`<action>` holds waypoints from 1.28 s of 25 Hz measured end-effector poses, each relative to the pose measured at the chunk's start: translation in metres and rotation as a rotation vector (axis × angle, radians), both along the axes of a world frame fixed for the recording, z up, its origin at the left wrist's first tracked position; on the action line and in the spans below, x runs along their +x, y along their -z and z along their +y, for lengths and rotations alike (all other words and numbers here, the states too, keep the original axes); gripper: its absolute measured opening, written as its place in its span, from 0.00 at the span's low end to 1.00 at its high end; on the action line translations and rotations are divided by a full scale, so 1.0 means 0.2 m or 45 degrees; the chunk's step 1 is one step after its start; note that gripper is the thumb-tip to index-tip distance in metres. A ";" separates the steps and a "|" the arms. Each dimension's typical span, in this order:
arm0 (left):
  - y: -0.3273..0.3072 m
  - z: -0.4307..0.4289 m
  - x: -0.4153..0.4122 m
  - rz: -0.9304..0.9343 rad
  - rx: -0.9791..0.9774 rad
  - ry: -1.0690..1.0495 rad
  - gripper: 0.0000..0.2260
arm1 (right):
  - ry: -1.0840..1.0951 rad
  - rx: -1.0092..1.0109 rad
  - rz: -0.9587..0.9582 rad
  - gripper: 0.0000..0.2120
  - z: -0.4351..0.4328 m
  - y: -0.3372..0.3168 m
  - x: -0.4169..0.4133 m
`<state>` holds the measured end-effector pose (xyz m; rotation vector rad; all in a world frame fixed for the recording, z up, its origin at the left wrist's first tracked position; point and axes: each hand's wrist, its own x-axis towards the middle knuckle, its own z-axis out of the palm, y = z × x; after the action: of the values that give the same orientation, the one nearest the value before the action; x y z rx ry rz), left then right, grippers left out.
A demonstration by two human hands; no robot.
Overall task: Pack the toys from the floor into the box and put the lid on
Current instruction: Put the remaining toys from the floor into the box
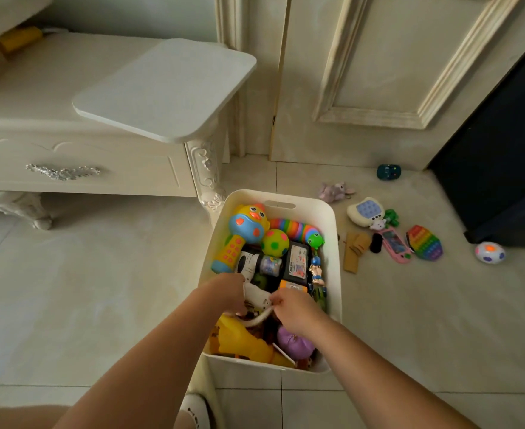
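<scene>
Reaching into the white box [332, 243] on the floor, the left hand [227, 292] grips a white toy [256, 294] atop the packed toys, while the right hand [295, 311] pinches its curved white end. The lid [165, 88] lies on the tabletop; a rainbow pop toy [424, 242] and others lie on the floor right of the box.

The fingertips of the left hand [227, 292] vanish behind the white toy [256, 294] it grips. The right hand [295, 311] pinches the same toy and covers what lies beneath it in the box [332, 243]. The forearms hide parts of the yellow toy [242, 342] and the purple toy [295, 343]. The print on the black toy [298, 261] is too small to read. The bottom edge cuts off a white shoe [193, 410], and the right edge cuts off the dark cabinet [502, 150]. The teal toy [388, 172] is too small to make out.
</scene>
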<state>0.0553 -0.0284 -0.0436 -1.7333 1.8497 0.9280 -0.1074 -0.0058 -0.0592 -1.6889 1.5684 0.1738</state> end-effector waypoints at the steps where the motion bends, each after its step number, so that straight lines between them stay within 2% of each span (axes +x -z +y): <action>1: -0.01 0.00 -0.01 -0.044 -0.016 0.008 0.32 | -0.043 0.014 0.032 0.18 0.01 0.00 0.00; 3: -0.03 -0.01 -0.02 -0.093 -0.097 -0.043 0.32 | 0.039 -0.037 -0.052 0.18 0.03 -0.03 -0.02; 7: -0.16 -0.09 -0.10 -0.094 -0.374 -0.081 0.22 | 0.523 -0.292 -0.474 0.14 -0.03 -0.16 -0.10; 8: -0.20 -0.13 -0.15 -0.031 -0.425 -0.094 0.20 | 0.657 -0.360 -0.602 0.13 -0.05 -0.21 -0.13; 10: -0.29 -0.19 -0.29 0.241 -0.501 -0.148 0.16 | 0.932 -0.528 -0.753 0.12 -0.09 -0.27 -0.21; 13: -0.38 -0.21 -0.57 0.713 -0.600 -0.227 0.12 | 1.218 -0.721 -0.705 0.09 -0.22 -0.25 -0.42; 15: -0.36 -0.23 -0.75 0.893 -0.634 -0.263 0.11 | 1.367 -0.704 -0.637 0.09 -0.31 -0.19 -0.60; 17: -0.29 -0.28 -0.92 1.012 -0.540 -0.333 0.13 | 1.424 -0.620 -0.464 0.13 -0.39 -0.08 -0.79; 20: -0.12 -0.42 -1.15 0.999 -0.289 -0.463 0.19 | 1.355 -0.425 -0.220 0.17 -0.50 0.14 -1.00; 24: 0.23 -0.69 -1.39 0.738 -0.111 -0.670 0.25 | 0.936 -0.214 -0.090 0.22 -0.69 0.44 -1.16; 26: 0.40 -0.83 -1.47 0.571 -0.171 -0.818 0.27 | 0.683 -0.249 -0.005 0.26 -0.80 0.57 -1.20; 28: 0.52 -0.90 -1.50 0.364 -0.283 -0.770 0.32 | 0.511 -0.226 0.087 0.29 -0.89 0.66 -1.18; 30: 0.61 -0.95 -1.52 0.221 -0.350 -0.733 0.33 | 0.461 -0.152 0.175 0.33 -0.94 0.73 -1.13; 32: 0.67 -1.02 -1.52 0.133 -0.350 -0.865 0.35 | 0.492 -0.145 0.245 0.31 -0.98 0.79 -1.08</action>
<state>-0.2488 -0.2327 -0.1771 -2.6125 1.5053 1.0460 -0.3236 -0.2017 -0.2167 -1.4509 2.0506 0.0488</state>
